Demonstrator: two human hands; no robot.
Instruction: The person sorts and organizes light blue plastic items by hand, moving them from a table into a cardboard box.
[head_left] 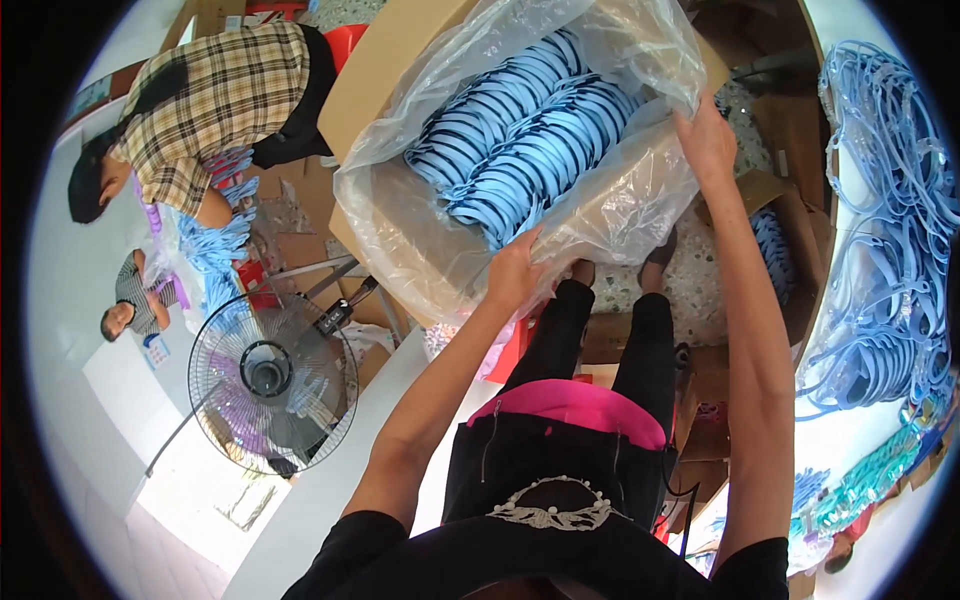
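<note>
A clear plastic liner bag (640,185) lines a big cardboard box (385,70) in front of me and spreads over its rim. Inside lie light-blue curved strips (545,150) with dark edges, nested closely in two long rows; their exact kind I cannot tell. My left hand (515,272) grips the liner at the near side of the box, its fingertips partly hidden by the plastic. At the right corner, my right hand (708,150) is closed on the liner's edge. Neither hand touches the blue strips.
A standing fan (268,372) is at the left, near a person in a checked shirt (225,100) by a pile of blue strips (215,245). Another person (138,300) is farther left. On the right, a white table (855,215) bears tangled blue straps (890,200). An open carton (800,235) stands below.
</note>
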